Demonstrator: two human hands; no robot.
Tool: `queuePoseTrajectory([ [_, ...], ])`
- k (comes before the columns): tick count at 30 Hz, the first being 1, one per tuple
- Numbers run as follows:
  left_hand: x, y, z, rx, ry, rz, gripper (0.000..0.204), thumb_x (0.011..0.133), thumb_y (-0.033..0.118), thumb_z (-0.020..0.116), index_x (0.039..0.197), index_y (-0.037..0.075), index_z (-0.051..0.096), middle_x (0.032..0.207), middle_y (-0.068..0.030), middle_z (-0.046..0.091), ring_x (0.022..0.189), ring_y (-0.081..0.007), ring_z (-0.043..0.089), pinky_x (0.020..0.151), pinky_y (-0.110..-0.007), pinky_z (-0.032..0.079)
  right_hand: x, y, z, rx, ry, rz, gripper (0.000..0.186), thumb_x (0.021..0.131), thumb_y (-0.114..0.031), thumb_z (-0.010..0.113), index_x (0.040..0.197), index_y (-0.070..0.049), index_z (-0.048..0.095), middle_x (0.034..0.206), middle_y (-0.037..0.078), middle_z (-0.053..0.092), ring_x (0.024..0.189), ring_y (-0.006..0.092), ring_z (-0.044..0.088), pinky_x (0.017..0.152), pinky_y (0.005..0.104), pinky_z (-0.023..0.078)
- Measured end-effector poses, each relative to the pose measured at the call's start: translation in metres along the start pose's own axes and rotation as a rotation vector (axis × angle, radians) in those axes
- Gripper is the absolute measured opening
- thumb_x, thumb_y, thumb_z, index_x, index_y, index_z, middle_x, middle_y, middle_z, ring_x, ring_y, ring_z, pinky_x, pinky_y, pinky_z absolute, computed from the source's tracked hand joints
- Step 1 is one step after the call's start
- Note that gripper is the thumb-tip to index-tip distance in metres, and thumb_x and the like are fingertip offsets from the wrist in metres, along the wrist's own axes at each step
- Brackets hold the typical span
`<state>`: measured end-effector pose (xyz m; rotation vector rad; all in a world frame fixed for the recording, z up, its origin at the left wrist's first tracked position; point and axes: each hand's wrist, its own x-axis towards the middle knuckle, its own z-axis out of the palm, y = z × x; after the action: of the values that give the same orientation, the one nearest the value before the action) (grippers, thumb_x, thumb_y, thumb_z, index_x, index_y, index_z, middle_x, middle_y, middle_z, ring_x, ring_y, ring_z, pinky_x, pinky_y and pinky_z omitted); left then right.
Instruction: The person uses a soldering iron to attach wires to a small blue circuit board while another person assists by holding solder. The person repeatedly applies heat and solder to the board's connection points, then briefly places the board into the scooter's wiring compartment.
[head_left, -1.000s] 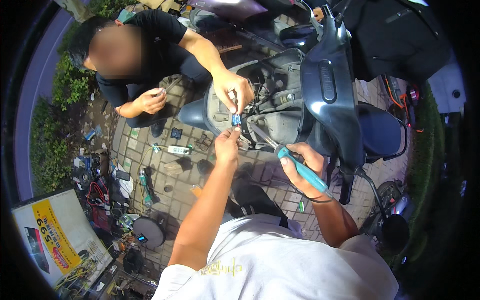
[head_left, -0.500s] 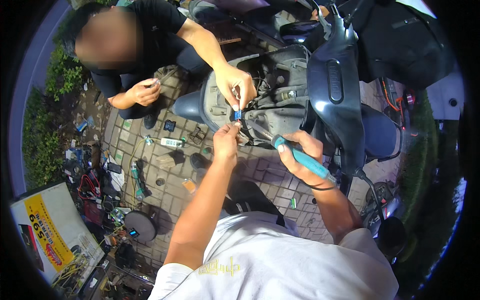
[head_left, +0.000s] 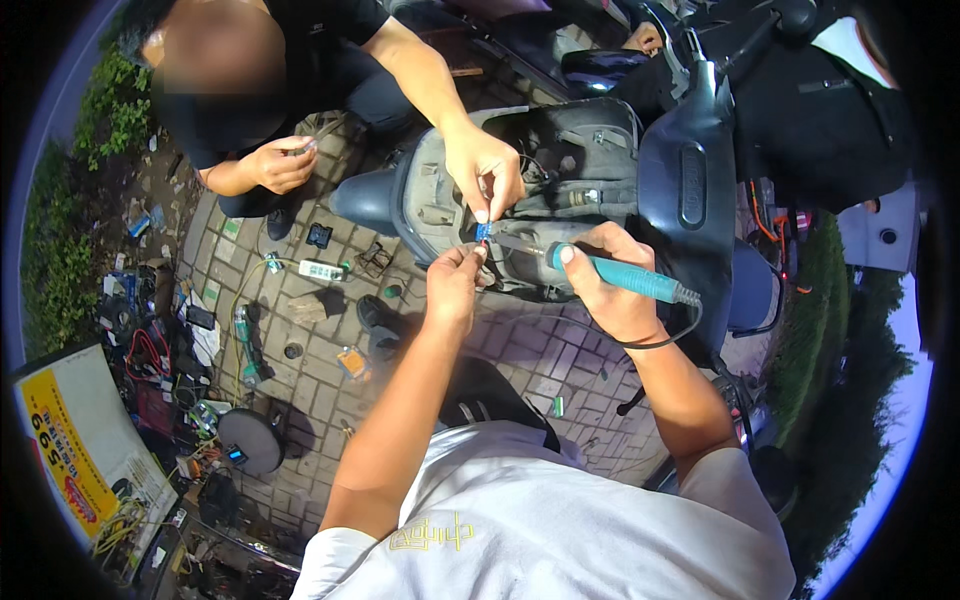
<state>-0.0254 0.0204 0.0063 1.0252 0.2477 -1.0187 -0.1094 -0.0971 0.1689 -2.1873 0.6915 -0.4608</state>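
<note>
In my right hand (head_left: pixel 618 290) is a soldering iron (head_left: pixel 630 278) with a teal handle, fingers closed round it. Its metal tip points left and reaches close to a small blue circuit board (head_left: pixel 483 231); whether they touch I cannot tell. A co-worker's hand (head_left: pixel 483 165) pinches that board from above. Just below the board, my left hand (head_left: pixel 453 285) is closed in a pinch on a thin red wire (head_left: pixel 484 245), mostly hidden by the fingertips. All of this happens over the opened body of a dark scooter (head_left: pixel 420 190).
The co-worker's other hand (head_left: pixel 282 165) holds something small at the left. On the paving lie a white power strip (head_left: pixel 322 271), a teal power tool (head_left: pixel 247 340) and a wood block (head_left: pixel 307 307). Loose tools and cables crowd the left; the scooter's front panel (head_left: pixel 690 190) rises at right.
The soldering iron's handle has swung up to lie more level, its tip still by the board. My left hand keeps its pinch beside the board. The whole view has shifted slightly.
</note>
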Motion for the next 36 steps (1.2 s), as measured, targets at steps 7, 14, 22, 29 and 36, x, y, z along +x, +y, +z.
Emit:
queuePoseTrajectory([
  [7,0.003,-0.008,-0.003,0.077,0.041,-0.030,0.012,0.086,0.010,0.062,0.076,0.004,0.058,0.066,0.0000,0.053,0.055,-0.0084,0.046,0.052,-0.023,0.037,-0.020,-0.020,-0.013,0.073,0.021,0.076,0.019,0.081,-0.016,0.065,0.076,0.001,0.057,0.059,0.007,0.059,0.051,0.0142,0.057,0.049,0.0268,0.043],
  [14,-0.007,0.015,0.002,0.000,-0.013,-0.124,0.015,0.087,0.017,0.063,0.076,0.008,0.059,0.059,0.0041,0.047,0.050,-0.0068,0.041,0.048,-0.023,0.035,-0.083,-0.018,-0.012,0.317,0.257,0.104,0.027,0.085,-0.023,0.059,0.093,0.002,0.053,0.065,0.007,0.058,0.055,0.0123,0.055,0.052,0.0252,0.044],
  [22,-0.028,0.011,-0.033,0.126,-0.037,-0.082,0.013,0.086,0.013,0.063,0.095,0.004,0.059,0.068,0.0027,0.051,0.056,-0.0082,0.044,0.054,-0.024,0.038,-0.125,-0.012,-0.009,0.389,0.247,0.109,0.042,0.090,-0.026,0.052,0.116,0.007,0.048,0.086,0.013,0.060,0.069,0.0162,0.057,0.066,0.0290,0.048],
  [29,-0.083,-0.021,-0.122,0.669,0.115,0.089,0.021,0.090,0.014,0.056,0.105,0.000,0.060,0.079,0.0004,0.057,0.067,-0.0084,0.050,0.061,-0.025,0.043,-0.153,0.011,-0.018,0.369,0.258,0.016,0.045,0.088,-0.028,0.062,0.114,0.006,0.050,0.080,0.011,0.062,0.066,0.0141,0.060,0.064,0.0259,0.049],
  [36,-0.051,0.062,0.013,1.377,0.081,0.523,0.030,0.080,0.018,0.055,0.107,0.009,0.065,0.063,-0.0218,0.058,0.061,-0.0346,0.060,0.060,-0.038,0.047,-0.168,0.013,-0.023,0.360,0.374,0.051,0.051,0.088,-0.037,0.059,0.113,0.006,0.048,0.083,0.012,0.059,0.069,0.0179,0.061,0.064,0.0293,0.049],
])
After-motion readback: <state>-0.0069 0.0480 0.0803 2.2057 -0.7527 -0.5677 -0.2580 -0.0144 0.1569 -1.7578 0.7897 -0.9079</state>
